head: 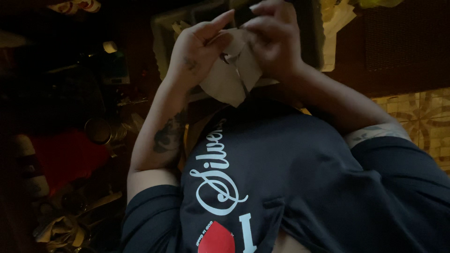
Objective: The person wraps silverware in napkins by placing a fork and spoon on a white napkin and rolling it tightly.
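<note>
The scene is dim. Both my hands are raised in front of my chest, close together. My left hand (197, 51) holds the left side of a white sheet (227, 82) of paper or cloth, its index finger stretched upward. My right hand (274, 40) curls over the sheet's upper right and pinches a small dark object (243, 14) at its fingertips. A thin dark metal piece (239, 70) lies across the sheet between the hands; what it is cannot be made out. My dark printed T-shirt (290, 178) fills the lower part of the view.
A pale green tray or bin (164, 33) stands behind the hands. To the left are a red cloth (65, 157), a round metal can (97, 130) and dark clutter. Crumpled material (61, 232) lies at the bottom left. Patterned floor tiles (422, 117) show on the right.
</note>
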